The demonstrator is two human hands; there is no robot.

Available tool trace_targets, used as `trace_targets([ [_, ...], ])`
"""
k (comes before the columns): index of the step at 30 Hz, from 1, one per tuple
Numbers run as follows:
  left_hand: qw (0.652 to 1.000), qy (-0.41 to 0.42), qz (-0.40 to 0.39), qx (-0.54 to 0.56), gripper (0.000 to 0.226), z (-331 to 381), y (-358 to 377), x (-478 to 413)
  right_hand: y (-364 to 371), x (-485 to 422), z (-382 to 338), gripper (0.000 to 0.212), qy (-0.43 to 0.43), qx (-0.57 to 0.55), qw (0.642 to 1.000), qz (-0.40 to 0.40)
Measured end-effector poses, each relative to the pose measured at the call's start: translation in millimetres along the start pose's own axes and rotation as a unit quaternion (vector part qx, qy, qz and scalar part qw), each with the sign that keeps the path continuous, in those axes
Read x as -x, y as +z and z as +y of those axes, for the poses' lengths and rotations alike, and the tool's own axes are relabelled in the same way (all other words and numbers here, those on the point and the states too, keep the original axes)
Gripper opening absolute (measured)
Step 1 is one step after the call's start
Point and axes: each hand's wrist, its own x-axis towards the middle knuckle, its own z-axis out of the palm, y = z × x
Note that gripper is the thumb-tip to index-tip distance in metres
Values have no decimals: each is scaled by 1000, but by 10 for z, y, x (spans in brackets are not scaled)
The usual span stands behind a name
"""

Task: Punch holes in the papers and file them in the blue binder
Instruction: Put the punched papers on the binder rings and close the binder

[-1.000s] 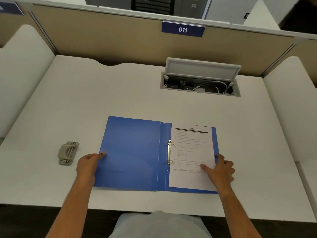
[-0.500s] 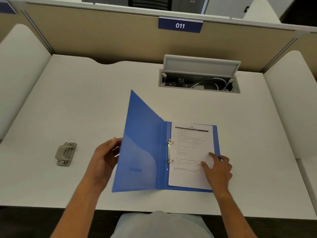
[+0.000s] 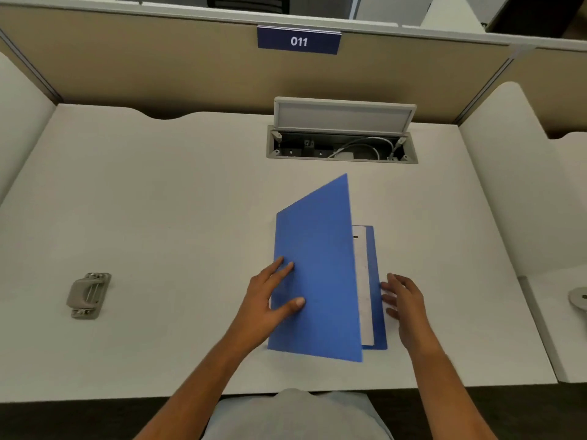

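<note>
Binder (image 3: 317, 274): blue, near the desk's front edge at centre; its front cover is raised and tilted over toward the right, not yet flat on the back cover, whose right strip shows bare.
Papers (image 3: 362, 281): white sheets lying inside on the back cover; only a narrow strip shows between the raised cover and the back cover's right edge. The rings are hidden by the cover.
Left hand (image 3: 270, 300): fingers spread wide and flat against the outer face of the cover, near its left edge; thumb and fingertips press on the blue surface, nothing is gripped.
Right hand (image 3: 403, 300): fingers loosely spread, held just beside the binder's right edge; the fingertips sit at or just off the back cover, and I cannot tell if they touch it. It holds nothing.
Punch (image 3: 88, 295): grey, lying on the desk well to the left of the binder, apart from both hands.
Desk (image 3: 158, 217): white top, with white side panels on both sides.
Cable box (image 3: 341, 147): set in the desk behind the binder, lid propped upright, white cables inside.
Partition (image 3: 158, 65): beige, behind the desk, with a blue tag reading 011 (image 3: 299, 41).
Grey disc (image 3: 578, 298): on the neighbouring surface at the far right edge, partly cut off.
</note>
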Motion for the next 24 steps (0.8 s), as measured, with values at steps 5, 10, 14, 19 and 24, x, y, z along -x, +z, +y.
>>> trace_targets([
  [5,978,-37,18,-203,85,-257,248,-141,-80,-24,-51,48,48,-24,997,-50],
  [10,952,-35,4,-303,89,-341,394,-138,89,100,18,57,-50,82,995,-26],
  [14,955,-45,12,-294,90,-330,334,-84,330,266,233,79,-213,331,919,-37],
  [19,946,-76,31,-315,86,-406,113,32,816,549,411,127,-202,599,760,-151],
  [24,932,-101,67,-340,91,-716,-340,68,1544,648,292,133,-145,675,696,-194],
])
